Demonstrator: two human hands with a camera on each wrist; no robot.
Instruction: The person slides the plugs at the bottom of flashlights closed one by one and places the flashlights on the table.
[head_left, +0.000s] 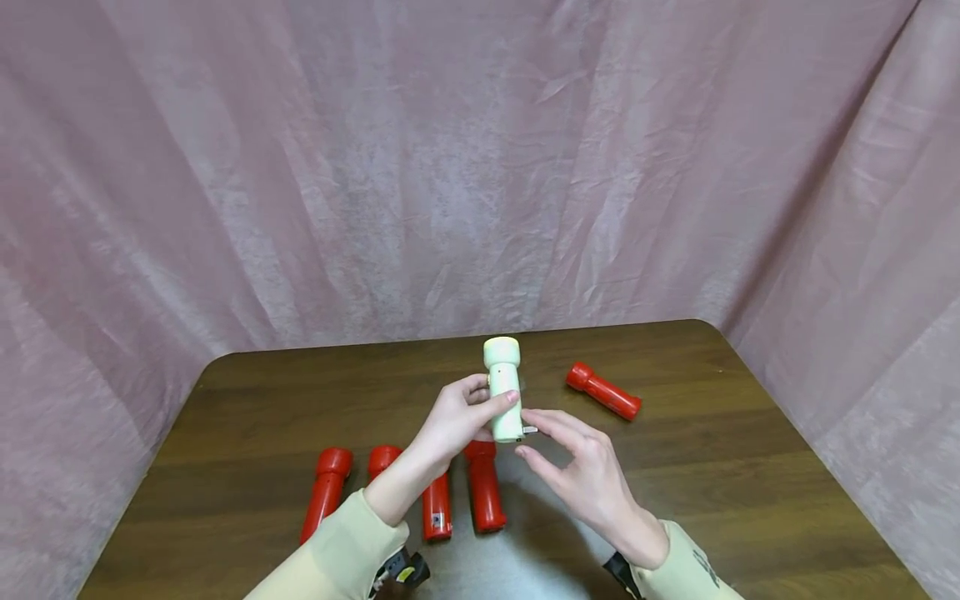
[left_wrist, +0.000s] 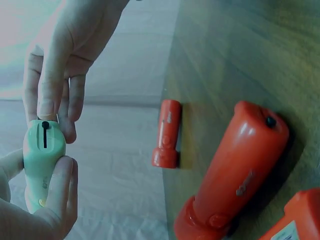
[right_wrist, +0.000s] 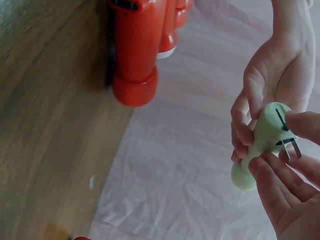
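Note:
My left hand grips a pale green flashlight by its body, thumb across the front, with the wide head pointing up and away. A folding plug with two metal prongs sticks out near the tail. On the tail's end face, a black slider sits in a dark slot. My right hand is at this end, its fingers loosely extended. In the right wrist view its fingertips meet the body beside the prongs, and the thumb is right at the slider.
Several red flashlights lie on the brown wooden table. One red flashlight is at the back right; another lies below my hands, with more to its left, partly hidden by my left arm. Pink curtains hang behind.

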